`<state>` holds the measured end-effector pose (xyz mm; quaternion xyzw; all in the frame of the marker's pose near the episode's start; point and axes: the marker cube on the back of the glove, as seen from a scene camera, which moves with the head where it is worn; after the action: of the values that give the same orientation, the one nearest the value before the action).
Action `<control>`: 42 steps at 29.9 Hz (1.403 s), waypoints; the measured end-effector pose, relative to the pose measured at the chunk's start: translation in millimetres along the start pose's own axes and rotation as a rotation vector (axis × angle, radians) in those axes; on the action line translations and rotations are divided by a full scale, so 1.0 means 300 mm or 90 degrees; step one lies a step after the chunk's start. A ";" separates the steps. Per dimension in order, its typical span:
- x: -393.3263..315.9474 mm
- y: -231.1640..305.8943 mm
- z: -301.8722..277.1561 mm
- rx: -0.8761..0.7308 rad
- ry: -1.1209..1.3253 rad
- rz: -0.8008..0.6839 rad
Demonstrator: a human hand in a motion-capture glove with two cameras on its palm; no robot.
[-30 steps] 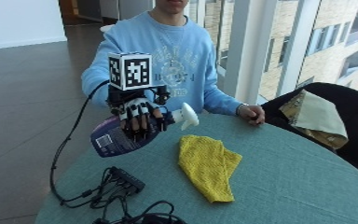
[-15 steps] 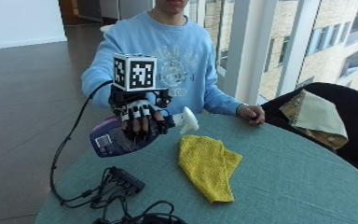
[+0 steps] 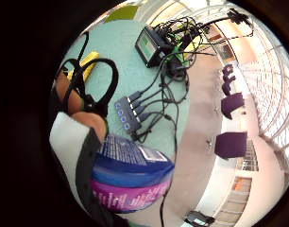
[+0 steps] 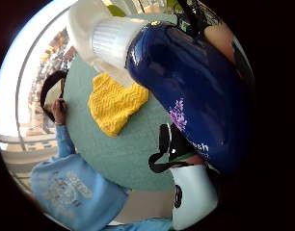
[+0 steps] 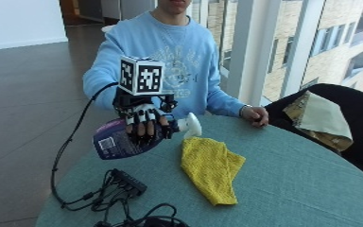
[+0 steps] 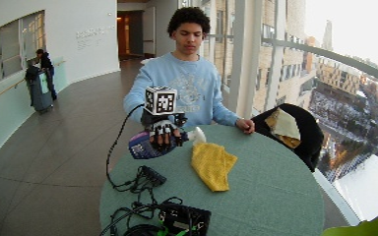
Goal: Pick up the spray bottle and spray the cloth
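Your black-gloved right hand (image 5: pixel 147 124) is wrapped around the dark blue plastic spray bottle with the white nozzle head (image 5: pixel 120 140), fingers curled down over its body near the neck. You are holding the bottle on its side, lifted off the round teal-green table (image 5: pixel 295 179), with its base toward your right and the white nozzle (image 5: pixel 191 126) pointing toward your left, just above the near edge of the cloth. The thumb-side palm view shows the bottle's glossy blue shoulder (image 4: pixel 200 91) and its ribbed white collar close against your palm; the little-finger-side view shows its base with the printed label and a pink band (image 3: pixel 130 182).

The yellow knitted cloth (image 5: pixel 211 168) lies crumpled flat on the table, just beside and below the nozzle, stretching from there toward the camera (in the thumb-side palm view it sits on the teal surface right past the white head (image 4: pixel 116 102)).

Your bare left hand (image 5: pixel 255 116) rests on the far edge of the table, well apart from the bottle. On the table's near side, under the bottle, lie a black multi-port hub (image 5: pixel 128 181) and a tangle of black cables (image 5: pixel 106 203). A dark chair with a beige and yellow fabric draped over it (image 5: pixel 320 118) stands beside the table.
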<state>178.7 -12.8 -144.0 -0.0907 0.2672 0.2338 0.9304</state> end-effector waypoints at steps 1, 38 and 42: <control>-0.003 -0.001 -0.001 0.000 0.002 -0.001; -0.355 -0.049 -0.162 0.209 -0.448 -0.132; -0.484 -0.108 -0.199 0.251 -0.599 -0.171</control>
<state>58.6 -114.9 -114.4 0.1678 -0.1545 0.0733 0.9709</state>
